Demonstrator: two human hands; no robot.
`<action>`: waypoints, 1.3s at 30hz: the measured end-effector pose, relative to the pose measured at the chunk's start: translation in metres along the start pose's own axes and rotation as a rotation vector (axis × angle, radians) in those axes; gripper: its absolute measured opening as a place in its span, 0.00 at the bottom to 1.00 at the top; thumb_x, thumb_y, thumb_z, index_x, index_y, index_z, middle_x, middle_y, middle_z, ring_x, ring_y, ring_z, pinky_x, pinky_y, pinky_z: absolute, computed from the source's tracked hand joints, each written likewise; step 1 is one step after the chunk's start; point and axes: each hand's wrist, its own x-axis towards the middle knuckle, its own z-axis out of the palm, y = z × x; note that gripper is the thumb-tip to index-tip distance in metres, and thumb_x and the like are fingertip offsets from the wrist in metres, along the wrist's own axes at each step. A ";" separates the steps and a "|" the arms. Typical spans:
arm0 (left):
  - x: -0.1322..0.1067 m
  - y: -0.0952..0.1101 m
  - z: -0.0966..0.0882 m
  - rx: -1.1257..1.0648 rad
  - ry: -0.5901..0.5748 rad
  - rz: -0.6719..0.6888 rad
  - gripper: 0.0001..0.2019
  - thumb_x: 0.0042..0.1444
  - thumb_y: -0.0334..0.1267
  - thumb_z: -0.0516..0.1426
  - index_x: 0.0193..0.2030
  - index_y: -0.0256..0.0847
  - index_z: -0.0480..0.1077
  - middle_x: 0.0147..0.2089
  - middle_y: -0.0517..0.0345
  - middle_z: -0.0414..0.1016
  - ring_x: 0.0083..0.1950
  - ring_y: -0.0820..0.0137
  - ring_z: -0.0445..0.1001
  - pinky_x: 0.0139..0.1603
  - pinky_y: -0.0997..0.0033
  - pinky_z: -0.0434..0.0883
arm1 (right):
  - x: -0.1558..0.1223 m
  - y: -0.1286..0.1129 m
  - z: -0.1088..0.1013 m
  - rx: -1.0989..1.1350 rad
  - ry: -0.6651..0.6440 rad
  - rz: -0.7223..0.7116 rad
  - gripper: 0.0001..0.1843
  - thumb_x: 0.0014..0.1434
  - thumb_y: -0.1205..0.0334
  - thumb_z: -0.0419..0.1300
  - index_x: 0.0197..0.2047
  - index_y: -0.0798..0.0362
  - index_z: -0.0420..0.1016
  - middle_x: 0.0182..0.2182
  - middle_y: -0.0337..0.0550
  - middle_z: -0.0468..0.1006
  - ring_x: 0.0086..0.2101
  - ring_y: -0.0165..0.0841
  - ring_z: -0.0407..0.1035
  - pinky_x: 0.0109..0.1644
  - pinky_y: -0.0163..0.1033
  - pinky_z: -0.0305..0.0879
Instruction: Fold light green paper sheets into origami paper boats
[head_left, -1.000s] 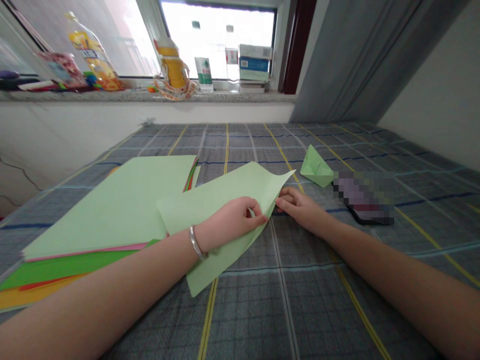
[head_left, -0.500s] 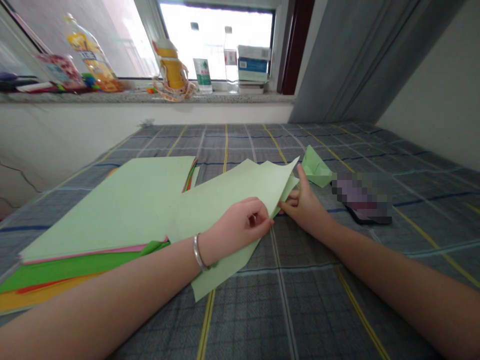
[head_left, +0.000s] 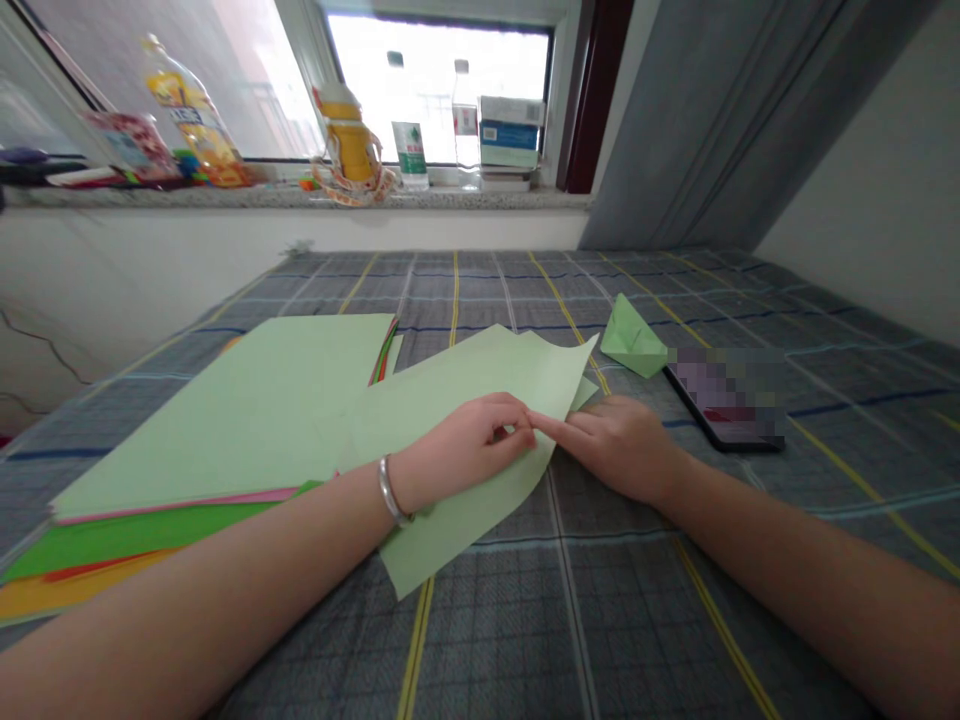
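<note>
My left hand (head_left: 465,440) curls closed on the pale green paper sheet (head_left: 480,375), its long axis slanting away rightward. My open right hand (head_left: 619,450) touches its edge with a fingertip

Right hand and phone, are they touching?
Apart: the head view shows checked cloth between the right hand and the phone.

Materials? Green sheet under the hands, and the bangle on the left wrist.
The pale green sheet looks like matte craft paper: thin, flexible, curling at its corner. The bangle looks like polished silver-toned metal, from its bright highlights; exact alloy unclear.
</note>
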 end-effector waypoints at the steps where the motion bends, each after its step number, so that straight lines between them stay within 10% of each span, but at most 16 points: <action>1: 0.000 -0.003 -0.004 0.060 0.034 -0.029 0.09 0.61 0.35 0.49 0.36 0.40 0.70 0.40 0.57 0.73 0.41 0.70 0.71 0.47 0.68 0.68 | 0.000 -0.001 -0.001 -0.002 -0.010 -0.023 0.14 0.62 0.65 0.55 0.50 0.48 0.73 0.23 0.35 0.75 0.24 0.30 0.65 0.29 0.41 0.46; 9: -0.006 -0.064 -0.044 0.789 0.079 -0.468 0.24 0.58 0.47 0.51 0.55 0.30 0.65 0.52 0.39 0.71 0.55 0.51 0.68 0.57 0.54 0.64 | -0.006 0.023 0.010 0.089 -0.138 0.141 0.07 0.61 0.61 0.56 0.38 0.49 0.76 0.27 0.36 0.78 0.27 0.31 0.69 0.28 0.39 0.45; 19: -0.002 -0.075 -0.057 0.699 0.122 -0.657 0.25 0.56 0.49 0.52 0.59 0.43 0.63 0.52 0.48 0.74 0.52 0.54 0.72 0.51 0.58 0.65 | -0.011 0.031 0.002 -0.093 -0.264 0.106 0.06 0.61 0.62 0.56 0.35 0.50 0.74 0.23 0.38 0.75 0.24 0.34 0.68 0.28 0.40 0.41; 24: -0.002 -0.076 -0.070 0.562 0.106 -0.688 0.17 0.57 0.48 0.49 0.43 0.41 0.71 0.41 0.51 0.77 0.43 0.57 0.75 0.42 0.62 0.67 | -0.007 0.020 -0.007 -0.125 -0.179 0.008 0.04 0.59 0.67 0.57 0.38 0.51 0.72 0.25 0.38 0.74 0.27 0.34 0.66 0.30 0.40 0.44; 39: -0.049 -0.141 -0.154 0.730 0.059 -0.906 0.14 0.54 0.42 0.50 0.39 0.32 0.66 0.39 0.46 0.75 0.33 0.66 0.70 0.34 0.68 0.67 | -0.006 0.024 0.005 0.011 -0.126 -0.048 0.09 0.60 0.72 0.53 0.29 0.53 0.68 0.26 0.40 0.71 0.28 0.32 0.61 0.31 0.39 0.47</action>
